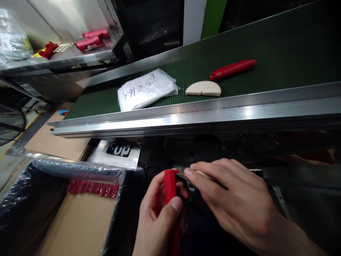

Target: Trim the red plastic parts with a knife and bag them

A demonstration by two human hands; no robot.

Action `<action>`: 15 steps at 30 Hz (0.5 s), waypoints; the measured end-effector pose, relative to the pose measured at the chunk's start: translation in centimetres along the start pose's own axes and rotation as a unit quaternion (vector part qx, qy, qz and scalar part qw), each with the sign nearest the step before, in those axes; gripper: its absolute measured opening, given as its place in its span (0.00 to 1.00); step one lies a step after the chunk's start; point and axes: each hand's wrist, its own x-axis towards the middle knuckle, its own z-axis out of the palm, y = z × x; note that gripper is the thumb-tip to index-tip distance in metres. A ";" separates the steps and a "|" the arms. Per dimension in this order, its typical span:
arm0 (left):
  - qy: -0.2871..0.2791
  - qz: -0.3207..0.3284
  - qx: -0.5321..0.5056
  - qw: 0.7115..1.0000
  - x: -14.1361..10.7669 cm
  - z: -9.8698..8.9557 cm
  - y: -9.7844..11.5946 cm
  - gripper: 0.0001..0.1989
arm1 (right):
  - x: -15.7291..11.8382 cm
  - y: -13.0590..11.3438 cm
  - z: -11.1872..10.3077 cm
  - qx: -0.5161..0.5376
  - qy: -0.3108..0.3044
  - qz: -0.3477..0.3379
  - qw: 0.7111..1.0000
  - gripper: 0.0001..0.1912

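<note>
Low in the middle of the head view, my left hand (pixel 153 222) is closed around a long red plastic part (pixel 169 186), held upright. My right hand (pixel 239 202) comes in from the right, gripping a knife (pixel 204 174) with a pale handle. The knife's thin blade reaches left to the upper end of the red part and appears to touch it. Fingers hide much of the handle and the part's lower length. Beyond my hands, on the green conveyor belt (pixel 106 101), lie another red part (pixel 233 69) and a pale half-round block (pixel 204 89).
A white plastic packet (pixel 146 89) with handwriting lies on the belt, behind its metal rail (pixel 165 119). At lower left stands a plastic-lined bin (pixel 23 199) containing cardboard and a row of red parts (pixel 93 188). More red pieces (pixel 92 41) rest on a metal bench.
</note>
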 end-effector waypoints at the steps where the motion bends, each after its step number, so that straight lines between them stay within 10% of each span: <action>1: 0.004 0.000 0.005 1.000 0.0 0.0 0.0 0.23 | -0.1 0.0 -0.1 -0.003 -0.003 -0.001 1.000 0.23; 15: -0.118 -0.048 -0.054 0.990 0.2 -1.5 -0.5 0.17 | -0.4 1.9 0.5 -0.090 0.039 -0.002 0.995 0.18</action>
